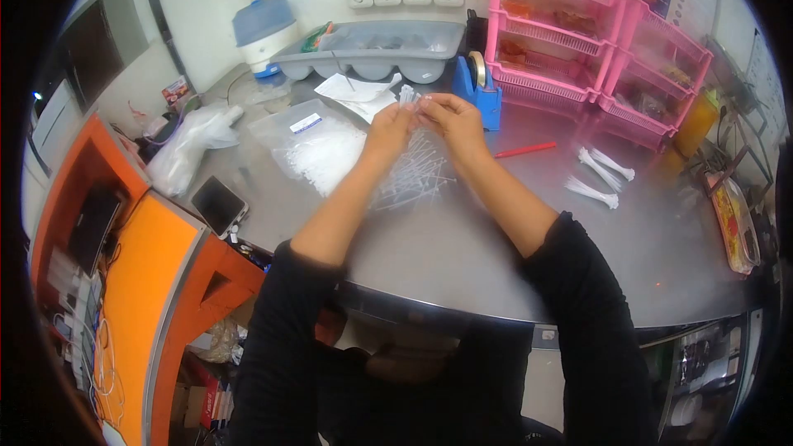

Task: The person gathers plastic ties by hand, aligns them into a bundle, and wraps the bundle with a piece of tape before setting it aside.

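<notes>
Both hands meet over the metal table, near its back. My left hand (pixel 392 128) has its fingers closed around a small bunch of thin white sticks (pixel 407 95), whose ends stick up above the fingers. Touching the same bunch from the right is my right hand (pixel 453 118), fingers pinched; what lies between its fingertips is too small to make out. Loose white sticks (pixel 417 173) are scattered below the hands. Left of them a clear plastic bag (pixel 277 134) holds a white pile (pixel 324 157). Three tied white bundles (pixel 593 191) lie at the right.
A blue tape dispenser (pixel 489 101) stands just behind my right hand, with a red pen (pixel 525 149) in front. White paper (pixel 357 95), a grey tray (pixel 376 35) and pink shelves (pixel 549 37) are at the back. A tablet-like device (pixel 219 206) lies left.
</notes>
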The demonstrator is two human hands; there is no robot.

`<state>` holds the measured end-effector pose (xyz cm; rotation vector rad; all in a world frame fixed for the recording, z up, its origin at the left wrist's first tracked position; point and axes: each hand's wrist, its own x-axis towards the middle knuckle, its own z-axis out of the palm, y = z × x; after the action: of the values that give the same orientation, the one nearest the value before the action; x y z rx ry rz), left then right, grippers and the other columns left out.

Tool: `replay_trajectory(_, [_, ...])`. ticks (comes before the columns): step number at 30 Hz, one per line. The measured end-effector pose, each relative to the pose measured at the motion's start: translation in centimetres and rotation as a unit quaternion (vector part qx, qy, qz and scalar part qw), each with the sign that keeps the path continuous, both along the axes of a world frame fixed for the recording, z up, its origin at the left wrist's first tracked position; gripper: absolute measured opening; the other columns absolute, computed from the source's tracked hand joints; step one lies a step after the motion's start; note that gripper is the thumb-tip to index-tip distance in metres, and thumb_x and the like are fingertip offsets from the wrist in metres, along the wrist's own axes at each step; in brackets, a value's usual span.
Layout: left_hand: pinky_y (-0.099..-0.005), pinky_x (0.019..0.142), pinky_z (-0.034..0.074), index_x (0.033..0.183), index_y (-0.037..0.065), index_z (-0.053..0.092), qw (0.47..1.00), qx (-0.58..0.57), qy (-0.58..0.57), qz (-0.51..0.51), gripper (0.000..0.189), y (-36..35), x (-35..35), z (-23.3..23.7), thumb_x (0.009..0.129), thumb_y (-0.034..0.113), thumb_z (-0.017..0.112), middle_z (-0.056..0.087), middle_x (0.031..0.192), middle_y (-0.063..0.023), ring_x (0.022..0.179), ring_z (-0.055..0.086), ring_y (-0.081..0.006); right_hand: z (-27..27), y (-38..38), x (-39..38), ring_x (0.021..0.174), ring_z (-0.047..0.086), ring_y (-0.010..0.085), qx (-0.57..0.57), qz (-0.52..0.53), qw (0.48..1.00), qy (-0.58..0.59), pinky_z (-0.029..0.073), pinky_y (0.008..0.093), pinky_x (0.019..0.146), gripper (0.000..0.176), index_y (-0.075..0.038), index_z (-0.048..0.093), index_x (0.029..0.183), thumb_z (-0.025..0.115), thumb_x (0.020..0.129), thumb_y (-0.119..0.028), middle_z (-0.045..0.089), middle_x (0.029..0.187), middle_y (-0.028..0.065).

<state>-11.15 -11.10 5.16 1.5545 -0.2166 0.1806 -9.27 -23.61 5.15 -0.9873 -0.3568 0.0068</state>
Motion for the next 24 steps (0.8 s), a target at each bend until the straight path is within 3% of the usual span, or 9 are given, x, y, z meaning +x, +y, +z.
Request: replay_trajectory(24, [-0.0178,0.038,0.019,0.071,0.011,0.043,0.999,0.009,-0.031,0.004,0.027,-0.24,-0.39,0.16,0.091,0.029,0.043,0.035,0.057,0.0069,0.042,0.026,-0.0007,0.06,-0.12,-0.12,0.083,0.059,0.0147,-0.012,0.007,1.000,-0.008,0.050,0.0240,0.074,0.023,0.004,0.057,0.098,0.061,0.078,-0.006,0.061,0.091,0.0110])
